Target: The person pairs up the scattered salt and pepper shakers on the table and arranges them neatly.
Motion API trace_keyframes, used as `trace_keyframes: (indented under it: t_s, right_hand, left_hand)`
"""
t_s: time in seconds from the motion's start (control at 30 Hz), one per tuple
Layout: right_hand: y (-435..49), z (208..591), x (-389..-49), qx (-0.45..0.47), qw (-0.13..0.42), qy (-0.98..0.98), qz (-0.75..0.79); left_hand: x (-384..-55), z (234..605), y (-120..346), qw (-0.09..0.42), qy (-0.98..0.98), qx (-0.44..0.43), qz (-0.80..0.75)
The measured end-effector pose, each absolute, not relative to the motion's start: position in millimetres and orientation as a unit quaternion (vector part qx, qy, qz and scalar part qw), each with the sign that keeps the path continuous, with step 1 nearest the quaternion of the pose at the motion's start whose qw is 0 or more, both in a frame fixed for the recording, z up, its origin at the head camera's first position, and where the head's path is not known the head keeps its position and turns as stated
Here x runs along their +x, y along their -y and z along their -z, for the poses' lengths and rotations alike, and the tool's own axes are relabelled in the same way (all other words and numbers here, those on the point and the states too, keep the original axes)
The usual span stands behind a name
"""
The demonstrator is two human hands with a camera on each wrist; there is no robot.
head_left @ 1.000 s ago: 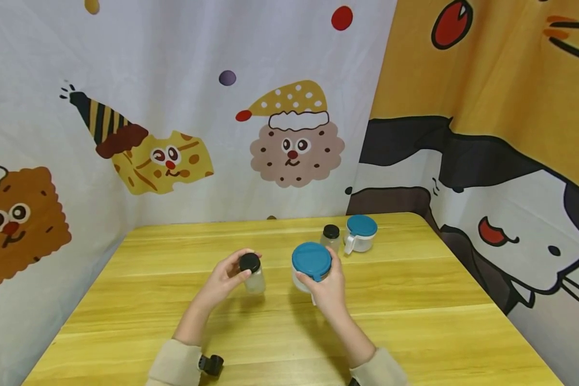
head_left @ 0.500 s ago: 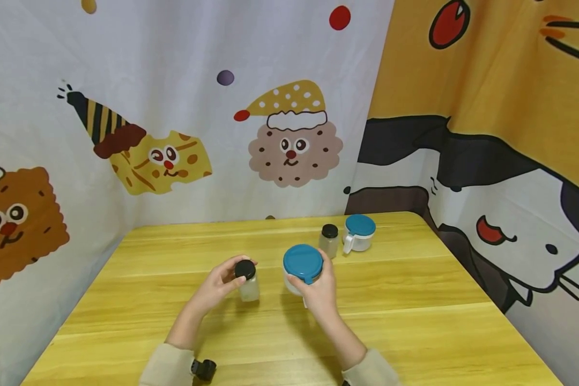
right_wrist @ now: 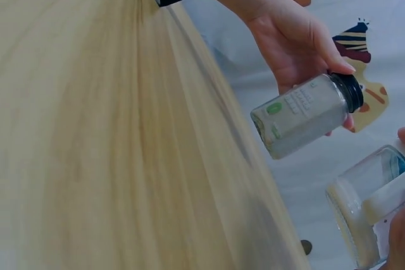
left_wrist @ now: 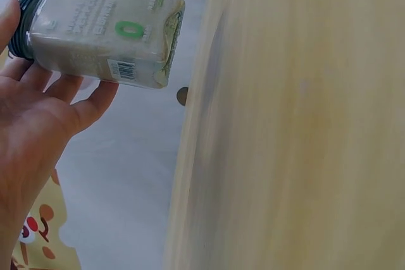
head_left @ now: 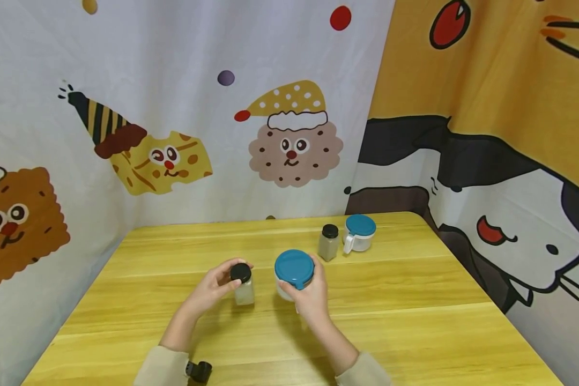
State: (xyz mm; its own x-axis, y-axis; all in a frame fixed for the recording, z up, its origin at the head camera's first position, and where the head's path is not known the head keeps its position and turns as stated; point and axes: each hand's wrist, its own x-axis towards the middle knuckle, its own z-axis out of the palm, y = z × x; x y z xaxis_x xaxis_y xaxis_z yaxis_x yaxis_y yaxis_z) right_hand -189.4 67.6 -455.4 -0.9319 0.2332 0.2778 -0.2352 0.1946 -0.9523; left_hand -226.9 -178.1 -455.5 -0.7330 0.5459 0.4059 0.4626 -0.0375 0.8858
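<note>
My left hand (head_left: 214,287) grips a clear seasoning jar (left_wrist: 104,35) by its black lid, with thumb and fingers on either side. Pale powder shows inside, and a printed label with a green mark is on its wall. My right hand (head_left: 310,292) holds a glass jar with a blue lid (head_left: 294,268), thumb and fingers around its upper part. A white handle (right_wrist: 387,200) and pale contents of that jar appear in the right wrist view. Both jars hang above the wooden table (head_left: 395,321), side by side and apart. The right hand hides part of the blue-lidded jar.
Toward the table's back right stand another black-lidded jar (head_left: 328,244) and another blue-lidded jar (head_left: 359,233) with a white handle, close together. A patterned curtain (head_left: 183,96) hangs behind the table. A black wrist-worn device (head_left: 200,371) sits at my left sleeve.
Both hands have moved left and a little nearer to me with their jars. The black-lidded jar standing at the back, partly covered before, now shows fully.
</note>
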Motion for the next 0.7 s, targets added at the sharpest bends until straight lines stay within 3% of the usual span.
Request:
trace_keyframes:
  t_s: [0.7]
  right_hand:
    - [-46,467,-187,-0.010,0.184,0.749,-0.637]
  left_hand:
    - [-231,462,189,0.055,-0.689,0.360,-0.627]
